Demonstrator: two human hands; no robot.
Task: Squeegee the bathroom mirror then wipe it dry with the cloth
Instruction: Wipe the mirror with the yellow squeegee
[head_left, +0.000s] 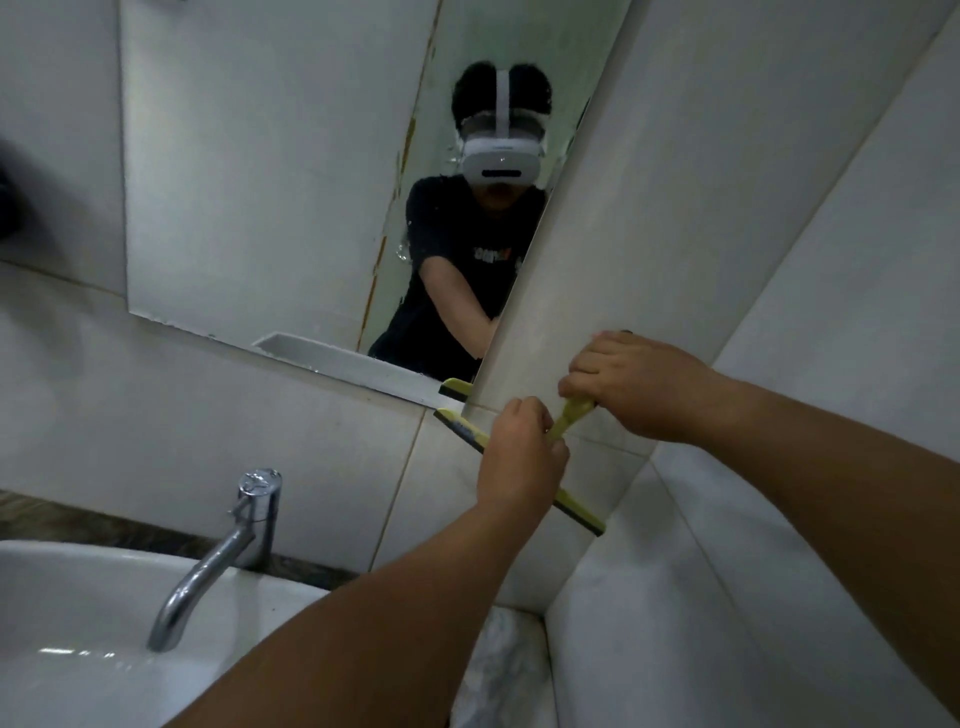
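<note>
1. I see white tiled walls (779, 156) fill most of the view, meeting at a corner on my right.
2. The mirror (270, 171) hangs on the far wall above the sink. It reflects a person in a dark shirt with a white headset; the shirt bears a print, too blurred for me to read. Water drops and streaks show on the glass near its right edge.
3. The white sink (78, 623) sits lower left, with a chrome faucet (228, 545) whose spout curves down over the basin.
4. My right hand (639, 384) reaches in from the right, forearm stretched across the corner, knuckles up, fingers curled closed around the upper part of the squeegee's handle.
5. My left hand (522, 457) comes up from below on a long, straight forearm, fingers closed on the squeegee where handle meets blade.
6. The yellow-green squeegee (576, 512) lies against the tiled wall just below the mirror's lower right corner. Its blade's long axis runs diagonally, from upper left near the mirror's bottom edge down to lower right toward the wall corner. The handle points up and right, into my right hand. The blade's upper end is mirrored in the glass.
7. I can read no brand or label on the squeegee or faucet.
</note>
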